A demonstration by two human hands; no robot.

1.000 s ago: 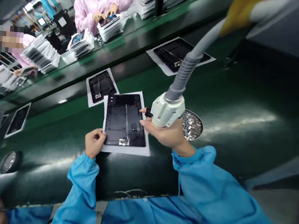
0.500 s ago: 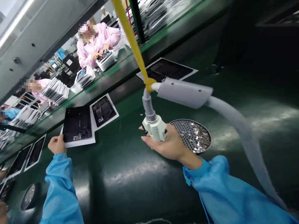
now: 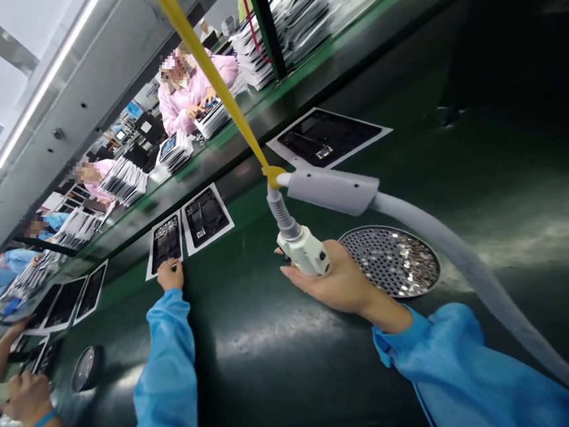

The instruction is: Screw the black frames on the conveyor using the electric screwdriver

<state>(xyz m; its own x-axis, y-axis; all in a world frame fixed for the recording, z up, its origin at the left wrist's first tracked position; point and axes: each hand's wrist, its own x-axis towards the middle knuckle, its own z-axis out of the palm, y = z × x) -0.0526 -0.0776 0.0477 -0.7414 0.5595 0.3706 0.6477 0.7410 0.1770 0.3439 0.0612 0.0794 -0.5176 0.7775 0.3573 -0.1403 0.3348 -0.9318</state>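
The white handheld tool (image 3: pixel 306 250) hangs from a yellow strap, its body wrapped by my right hand (image 3: pixel 338 278); its tip is hidden. At the lower edge of a black panel (image 3: pixel 167 235) on a white sheet, my left hand (image 3: pixel 171 275) has its thumb and fingers pinched together over the near corner. Beside it lies a second black panel (image 3: pixel 206 217) on its own sheet. Behind my right hand sits a round perforated tray (image 3: pixel 362 241) with many small shiny parts. A third black panel (image 3: pixel 315 138) rests farther back.
A grey cable (image 3: pixel 460 252) arcs to the right from the tool's hanger. Another person's hands (image 3: pixel 29 397) work at the lower left near a small round dish (image 3: pixel 86 369) and more panels (image 3: pixel 65 302). People in pink sit across the green bench rail (image 3: pixel 253 114) by stacked sheets.
The black panel at my left hand was raised and tilted; now it lies lower, small parts showing on it. The view has shifted, and my right hand still holds the tool.
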